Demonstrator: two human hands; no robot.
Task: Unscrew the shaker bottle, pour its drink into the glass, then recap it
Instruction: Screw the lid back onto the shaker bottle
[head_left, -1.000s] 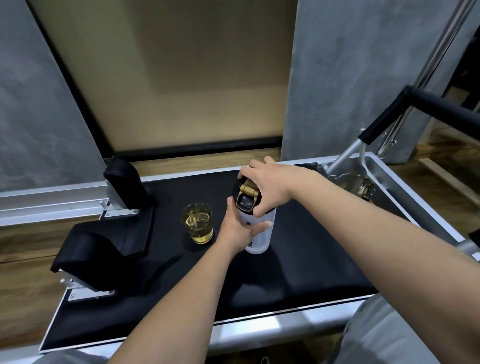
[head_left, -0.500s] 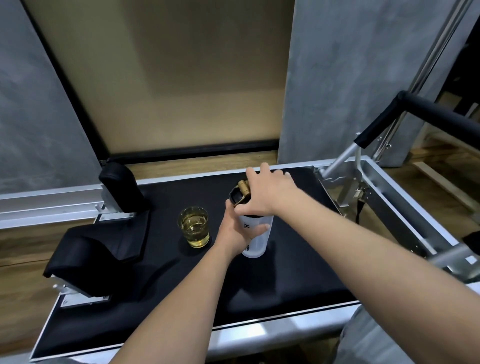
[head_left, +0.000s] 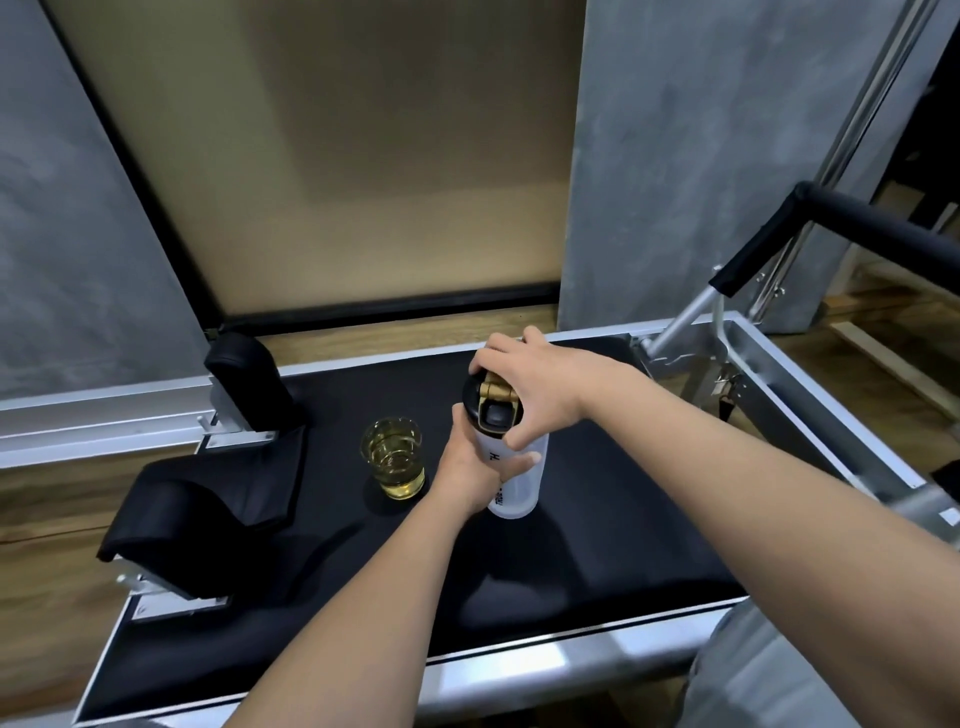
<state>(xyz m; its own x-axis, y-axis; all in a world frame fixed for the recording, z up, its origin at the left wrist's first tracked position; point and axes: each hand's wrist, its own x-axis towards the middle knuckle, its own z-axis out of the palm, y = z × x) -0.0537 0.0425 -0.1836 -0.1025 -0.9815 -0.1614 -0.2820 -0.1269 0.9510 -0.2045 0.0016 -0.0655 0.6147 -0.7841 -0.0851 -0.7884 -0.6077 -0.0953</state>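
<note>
Holding yellow drink, glass (head_left: 393, 463) stands beside capped shaker bottle (head_left: 519, 488).

The only lettering sits on the white shaker bottle (head_left: 522, 483): a dark capital "H" on the side facing the camera, just under the black cap, partly framed by the fingers of the left hand (head_left: 470, 470) wrapped round the body. Lower down the same side a line of small dark print runs lengthwise along the wall; it seems to begin "TRUE", but it is too small and too covered by the hand to read with confidence
</note>
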